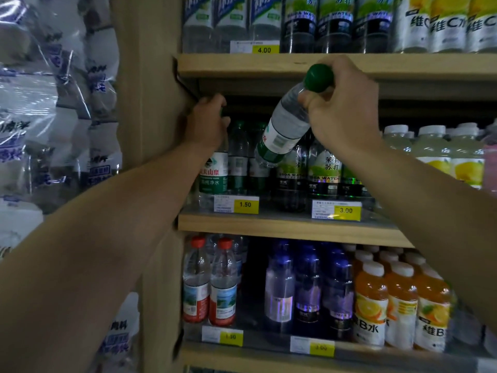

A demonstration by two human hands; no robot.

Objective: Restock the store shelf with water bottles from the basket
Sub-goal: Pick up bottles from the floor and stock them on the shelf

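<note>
Where bottles crowd, wooden shelf (282, 227).

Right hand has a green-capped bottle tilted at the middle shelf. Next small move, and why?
Probably tip the clear green-capped water bottle upright and lower it into the green-label row above the yellow 1.50 price tag. The right hand holds it by the neck, tilted, base aimed that way but in front of the dark soda-water bottles. The left hand grips a standing bottle's top there.

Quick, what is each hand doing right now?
Left hand: grips the top of a standing bottle on the shelf.
Right hand: holds a tilted green-capped bottle by its neck.
</note>
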